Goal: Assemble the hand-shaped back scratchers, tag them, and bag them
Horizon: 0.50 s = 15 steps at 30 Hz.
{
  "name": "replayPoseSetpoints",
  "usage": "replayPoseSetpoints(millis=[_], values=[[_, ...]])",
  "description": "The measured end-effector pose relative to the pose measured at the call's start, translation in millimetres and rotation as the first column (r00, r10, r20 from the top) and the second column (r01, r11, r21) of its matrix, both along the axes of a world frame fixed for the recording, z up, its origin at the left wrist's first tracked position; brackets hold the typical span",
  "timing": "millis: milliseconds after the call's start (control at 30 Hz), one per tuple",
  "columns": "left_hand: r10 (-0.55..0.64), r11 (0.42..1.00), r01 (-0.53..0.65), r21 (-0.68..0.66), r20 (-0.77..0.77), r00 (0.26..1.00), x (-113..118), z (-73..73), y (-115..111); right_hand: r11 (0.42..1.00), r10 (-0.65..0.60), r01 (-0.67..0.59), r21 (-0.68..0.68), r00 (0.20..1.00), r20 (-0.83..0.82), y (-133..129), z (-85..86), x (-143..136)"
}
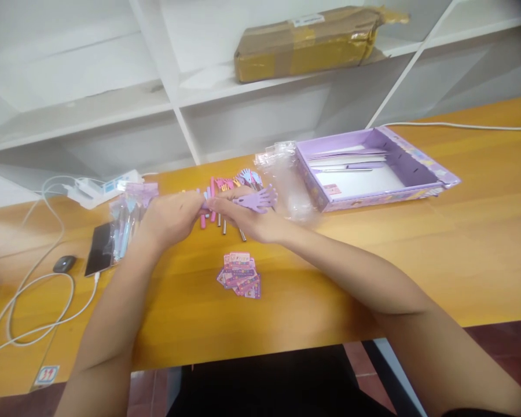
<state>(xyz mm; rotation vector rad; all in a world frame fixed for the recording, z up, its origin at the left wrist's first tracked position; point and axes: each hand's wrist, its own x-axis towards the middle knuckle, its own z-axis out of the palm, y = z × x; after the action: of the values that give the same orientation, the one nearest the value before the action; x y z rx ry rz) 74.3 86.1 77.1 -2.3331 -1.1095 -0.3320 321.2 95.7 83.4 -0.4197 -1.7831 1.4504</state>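
Above the table, both my hands meet on a purple back scratcher with a hand-shaped head. My left hand is wrapped round its handle end. Close by the head, my right hand grips the same piece, and its fingers partly hide the shaft. Beneath and behind my hands lie several more back scratchers with pink, orange and blue heads, metal rods and coloured handles, partly covered. A loose pile of small pink and purple printed cards lies nearer to me.
A purple open box holding flat pieces stands right, beside clear plastic bags. At left are packaged items, a dark phone, a mouse, a power strip and white cables. A taped carton rests on the shelf.
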Motion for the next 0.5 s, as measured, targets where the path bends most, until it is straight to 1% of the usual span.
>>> replayPoseSetpoints(millis=[100,167,367,500], values=[[0.026,0.999,-0.027,-0.044,-0.015,1.000,-5.9,-5.0,8.4,0.999,-0.018,0.020,-0.047,0.999,0.027,0.5,-1.2,-2.3],[0.031,0.998,-0.032,-0.063,-0.017,0.999,-8.7,-7.8,12.6,0.998,-0.020,0.022,-0.055,0.999,0.036,2.0,-2.4,-2.5],[-0.013,0.997,0.014,-0.082,0.008,1.000,-16.2,-12.3,20.4,1.000,-0.024,0.024,0.011,1.000,0.015,3.6,-3.7,-0.3],[0.011,0.997,-0.011,-0.076,-0.001,1.000,-21.1,-15.0,24.3,0.999,-0.050,0.049,0.023,0.998,0.025,1.9,-2.8,1.3]])
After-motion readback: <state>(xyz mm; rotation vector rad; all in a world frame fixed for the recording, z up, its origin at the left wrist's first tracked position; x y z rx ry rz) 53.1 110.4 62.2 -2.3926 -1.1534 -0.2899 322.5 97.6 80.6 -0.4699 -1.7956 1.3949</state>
